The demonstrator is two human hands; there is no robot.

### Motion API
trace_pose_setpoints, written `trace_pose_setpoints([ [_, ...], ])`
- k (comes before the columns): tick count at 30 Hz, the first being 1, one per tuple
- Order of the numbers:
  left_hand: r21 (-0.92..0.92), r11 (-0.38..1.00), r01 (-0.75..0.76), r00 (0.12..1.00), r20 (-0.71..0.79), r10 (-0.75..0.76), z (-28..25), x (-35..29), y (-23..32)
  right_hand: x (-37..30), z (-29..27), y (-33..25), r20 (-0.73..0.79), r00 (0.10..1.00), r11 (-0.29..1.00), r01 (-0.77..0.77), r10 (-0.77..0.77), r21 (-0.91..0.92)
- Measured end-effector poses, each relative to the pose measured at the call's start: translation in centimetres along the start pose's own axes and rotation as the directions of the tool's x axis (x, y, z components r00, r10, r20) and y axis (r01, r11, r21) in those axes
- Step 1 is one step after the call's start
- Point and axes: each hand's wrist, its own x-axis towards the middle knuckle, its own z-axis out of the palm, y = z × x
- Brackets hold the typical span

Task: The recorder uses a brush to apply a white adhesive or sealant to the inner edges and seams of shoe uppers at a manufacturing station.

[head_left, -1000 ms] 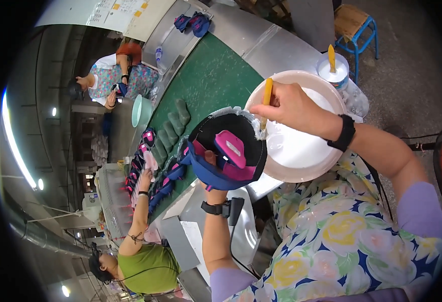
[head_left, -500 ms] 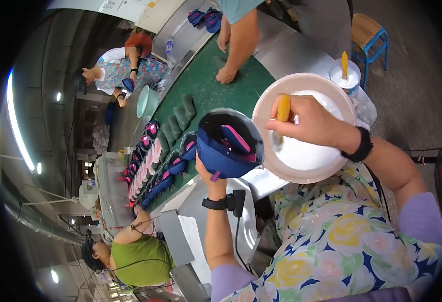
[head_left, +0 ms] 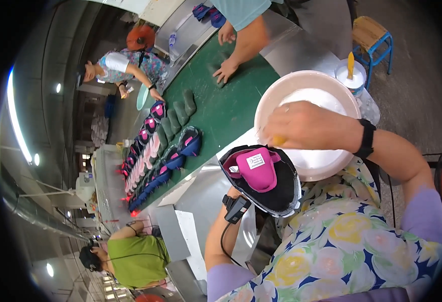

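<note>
A dark shoe upper point(head_left: 258, 173) with a bright pink lining and a white label is held low in front of me, its opening toward me. My left hand point(head_left: 235, 193) is closed on it from beneath, with most of its fingers hidden behind the upper. My right hand point(head_left: 306, 123) is closed around a brush, of which the yellow handle end point(head_left: 280, 140) shows below the fingers; its bristles are hidden. This hand is over the near-left rim of a pale pink basin point(head_left: 265, 103) holding white liquid point(head_left: 321, 158), close to the upper.
A green conveyor belt point(head_left: 226, 113) carries rows of shoe uppers point(head_left: 188, 141), grey-green foot-shaped pieces point(head_left: 180, 113) and pink ones. Across it, a co-worker's hand point(head_left: 227, 70) touches a grey-green piece. At right are a tub with a yellow-handled brush point(head_left: 351, 65) and a stool point(head_left: 369, 30).
My left hand has brought the upper nearer and to the right, turning its opening toward me. My right hand has rolled over, bringing the brush down to the basin's near-left side.
</note>
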Motion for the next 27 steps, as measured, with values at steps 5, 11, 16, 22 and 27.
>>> trace_pose_setpoints([
  [5, -0.014, 1.0, 0.015, 1.0, -0.02, -0.016, 1.1, 2.5, -2.5, 2.3, 1.6, -2.9, -0.36, 0.926, 0.879, 0.078, 0.111, 0.471],
  [11, -0.01, 1.0, 0.022, 0.999, -0.049, -0.023, 1.4, 2.3, -3.5, 3.1, 2.4, -0.6, -0.145, 0.989, 0.952, 0.065, -0.023, 0.298],
  [16, -0.04, 0.999, -0.002, 0.997, -0.081, -0.002, 0.8, 1.9, -3.3, 1.7, 0.5, 0.4, 0.077, 0.981, 0.911, -0.195, 0.179, 0.364],
  [22, -0.077, 0.994, -0.073, 0.993, -0.097, 0.065, 0.7, 1.5, -2.8, 0.3, 1.4, -0.5, 0.127, 0.991, 0.999, 0.035, -0.038, 0.025],
  [27, 0.133, 0.987, -0.088, 0.996, 0.003, 0.088, 3.4, 0.9, -1.0, 0.6, 2.4, -2.7, 0.4, 0.913, 0.982, -0.003, 0.081, -0.191],
])
